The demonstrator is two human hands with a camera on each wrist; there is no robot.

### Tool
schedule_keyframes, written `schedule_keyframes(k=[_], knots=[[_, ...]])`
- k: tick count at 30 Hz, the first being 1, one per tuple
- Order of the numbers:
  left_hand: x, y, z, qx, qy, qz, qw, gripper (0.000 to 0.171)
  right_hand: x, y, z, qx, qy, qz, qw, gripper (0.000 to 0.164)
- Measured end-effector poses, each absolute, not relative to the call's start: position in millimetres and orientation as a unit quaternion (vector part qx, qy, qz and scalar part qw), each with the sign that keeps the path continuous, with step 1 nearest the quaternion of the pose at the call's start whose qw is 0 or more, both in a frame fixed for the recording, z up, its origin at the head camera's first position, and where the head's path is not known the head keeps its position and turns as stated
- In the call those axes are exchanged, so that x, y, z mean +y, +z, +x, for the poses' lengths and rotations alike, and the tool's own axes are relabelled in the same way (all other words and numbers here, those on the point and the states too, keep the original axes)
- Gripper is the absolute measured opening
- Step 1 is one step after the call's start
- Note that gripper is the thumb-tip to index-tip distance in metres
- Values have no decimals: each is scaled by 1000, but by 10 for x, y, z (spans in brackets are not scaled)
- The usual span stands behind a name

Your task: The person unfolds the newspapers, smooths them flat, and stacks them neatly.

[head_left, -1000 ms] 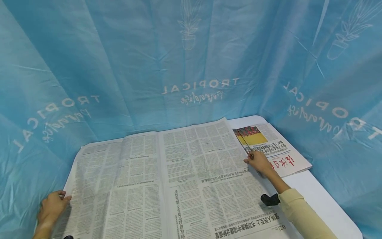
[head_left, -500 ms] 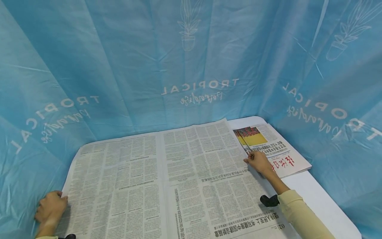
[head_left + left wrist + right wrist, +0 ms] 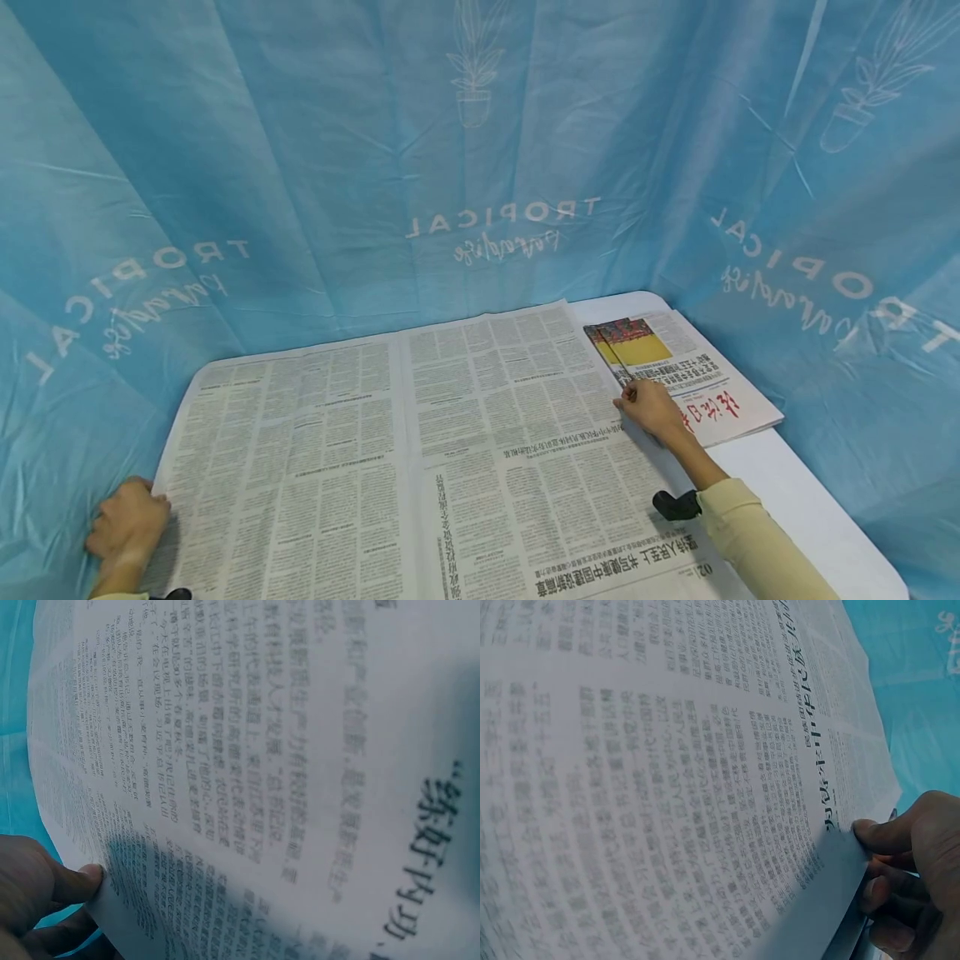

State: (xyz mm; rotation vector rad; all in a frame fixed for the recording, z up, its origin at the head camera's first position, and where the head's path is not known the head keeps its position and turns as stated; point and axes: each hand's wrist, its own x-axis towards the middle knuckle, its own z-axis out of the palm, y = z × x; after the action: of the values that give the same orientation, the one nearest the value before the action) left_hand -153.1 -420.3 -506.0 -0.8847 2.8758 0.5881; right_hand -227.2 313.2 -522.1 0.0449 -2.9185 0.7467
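A wide newspaper sheet (image 3: pixel 352 450) lies spread over the table, a pale fold running down its middle. At its left edge my left hand (image 3: pixel 129 521) pinches the paper; the left wrist view has the thumb (image 3: pixel 84 883) on top and fingers curled beneath the margin. On the opposite edge my right hand (image 3: pixel 651 408) holds the sheet, and the right wrist view shows its thumb (image 3: pixel 881 834) pressed on the paper with the other fingers curled under. The near edge of the sheet runs out of the head view.
Right of the sheet, a folded newspaper stack (image 3: pixel 720 400) with a red title and a yellow photo lies beside my right hand. A white table (image 3: pixel 810 500) shows along the right. Blue printed curtains (image 3: pixel 480 167) enclose the back and sides.
The left half of the newspaper has flattened, its crease smoothing out. My left hand has shifted slightly left with the edge, while the right hand stays nearly still.
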Motion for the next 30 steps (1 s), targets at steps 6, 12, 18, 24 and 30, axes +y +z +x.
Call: schedule_keyframes(k=[6, 12, 18, 24, 30], knots=[[-4207, -5076, -1540, 945, 173, -272, 49, 27, 3110, -5213, -2278, -966, 251, 2, 57, 26], [-4230, -5092, -1557, 956, 146, -250, 55, 23, 3109, -5193, -2269, -965, 256, 0, 60, 25], [-4165, -5090, -1558, 955, 131, -258, 60, 27, 3115, -5169, -2253, -966, 253, -17, 50, 22], [-4112, -5096, -1513, 952, 132, -270, 60, 34, 3098, -5216, -2273, -966, 254, -22, 45, 19], [-4038, -5092, -1534, 949, 147, -274, 41, 33, 3108, -5238, -2254, -965, 251, -28, 70, 29]])
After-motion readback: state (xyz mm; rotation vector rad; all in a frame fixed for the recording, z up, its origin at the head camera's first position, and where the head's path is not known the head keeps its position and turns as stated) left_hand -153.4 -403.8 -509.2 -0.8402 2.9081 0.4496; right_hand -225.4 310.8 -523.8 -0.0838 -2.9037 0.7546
